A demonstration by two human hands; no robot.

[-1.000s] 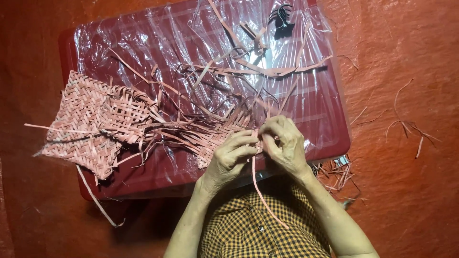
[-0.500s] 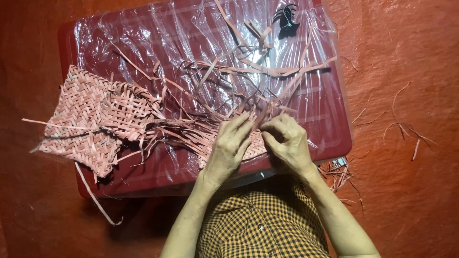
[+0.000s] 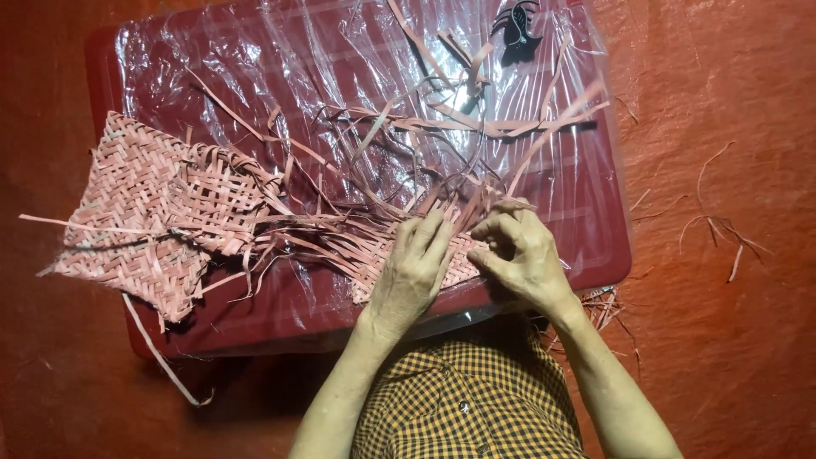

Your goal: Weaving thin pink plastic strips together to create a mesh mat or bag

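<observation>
The left hand lies flat, fingers stretched and pressed down on the woven pink mat, pinning its near edge where the weave ends in loose ends. Just beside it, the right hand is curled, its fingertips drawn together and pinching one of the thin pink strips that rise out of the unfinished weave. The two hands are close but not touching.

The mat runs leftward from the hands across a dark red tray, which is covered by a crinkled clear plastic sheet. At the far left the mat widens into a finished, tightly plaited section that hangs over the tray's edge. Loose strips fan away from the hands toward the far side of the tray, crossing one another. A small black object sits near the tray's far edge; what it is cannot be told.

The tray rests on a reddish-orange floor covering, with scraps of strip scattered to the right. The person's yellow and black checked garment fills the bottom of the view.
</observation>
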